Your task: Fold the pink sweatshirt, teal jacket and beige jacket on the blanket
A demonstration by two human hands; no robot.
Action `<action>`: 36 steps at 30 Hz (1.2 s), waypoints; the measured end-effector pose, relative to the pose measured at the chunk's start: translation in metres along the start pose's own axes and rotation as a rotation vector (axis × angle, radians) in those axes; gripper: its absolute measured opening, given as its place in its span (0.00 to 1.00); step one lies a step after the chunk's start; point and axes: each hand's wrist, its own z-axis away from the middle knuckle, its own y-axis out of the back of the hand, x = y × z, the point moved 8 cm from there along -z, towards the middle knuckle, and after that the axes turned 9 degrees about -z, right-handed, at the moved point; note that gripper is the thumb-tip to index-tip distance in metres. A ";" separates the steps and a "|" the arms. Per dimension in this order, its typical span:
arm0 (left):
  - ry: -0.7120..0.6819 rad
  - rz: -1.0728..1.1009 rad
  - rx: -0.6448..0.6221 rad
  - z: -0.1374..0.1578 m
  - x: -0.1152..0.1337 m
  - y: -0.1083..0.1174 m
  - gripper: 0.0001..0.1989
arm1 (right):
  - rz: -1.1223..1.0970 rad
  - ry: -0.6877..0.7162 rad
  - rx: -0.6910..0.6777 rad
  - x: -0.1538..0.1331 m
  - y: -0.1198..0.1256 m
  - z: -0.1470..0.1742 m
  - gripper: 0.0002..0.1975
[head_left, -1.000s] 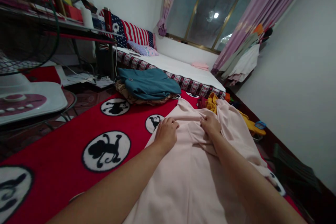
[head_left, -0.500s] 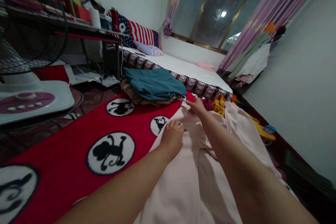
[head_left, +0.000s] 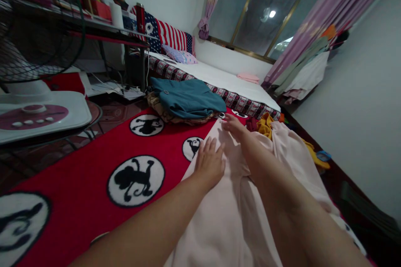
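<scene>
A long pale pink garment (head_left: pixel 209 225) is spread over a red blanket (head_left: pixel 81 175) with black monkey figures in white circles. My left hand (head_left: pixel 210 162) lies palm down on the garment's left side, fingers spread. Farther up, at the garment's narrow far end, my right hand (head_left: pixel 235 126) touches the cloth with its fingers reaching left and slightly bent. Part of the garment is hidden under my right forearm. Just beyond my hands sits a folded teal garment (head_left: pixel 191 99) on top of patterned tan cloth.
Mustard cloth (head_left: pixel 265 125) and dark red cloth (head_left: pixel 251 124) are bunched at the far right. A fan (head_left: pixel 40 110) stands on a stool at left, near a cluttered desk (head_left: pixel 109 33). Behind is a bed (head_left: pixel 216 74) below the window; clothes (head_left: pixel 308 75) hang at right.
My left hand's fingers have spread and straightened on the pink garment. My right hand stays at its far end, fingers slightly shifted. The view has moved a little.
</scene>
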 end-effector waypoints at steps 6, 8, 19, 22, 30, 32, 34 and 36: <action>0.010 -0.044 -0.055 -0.001 -0.005 -0.011 0.24 | 0.037 -0.103 -0.149 0.009 0.017 0.049 0.17; 0.007 -0.052 -0.068 -0.001 -0.005 -0.011 0.24 | 0.091 -0.036 -0.130 -0.001 0.037 0.073 0.16; 0.007 -0.100 -0.138 -0.004 -0.005 -0.017 0.25 | 0.489 0.563 -0.671 -0.080 0.010 0.330 0.22; 0.004 -0.114 -0.144 -0.004 -0.006 -0.019 0.26 | 0.517 0.583 -0.879 -0.096 -0.013 0.379 0.25; -0.016 -0.213 -0.199 -0.002 -0.001 -0.020 0.27 | 0.502 0.608 -0.987 -0.090 -0.042 0.414 0.22; -0.020 -0.229 -0.259 -0.003 -0.001 -0.021 0.28 | 0.452 0.575 -0.990 -0.086 -0.041 0.412 0.20; -0.023 -0.225 -0.362 -0.007 -0.003 -0.023 0.29 | 0.354 0.524 -0.978 -0.092 -0.034 0.405 0.19; -0.029 -0.200 -0.453 -0.016 -0.003 -0.023 0.30 | 0.258 0.472 -0.925 -0.107 -0.021 0.397 0.20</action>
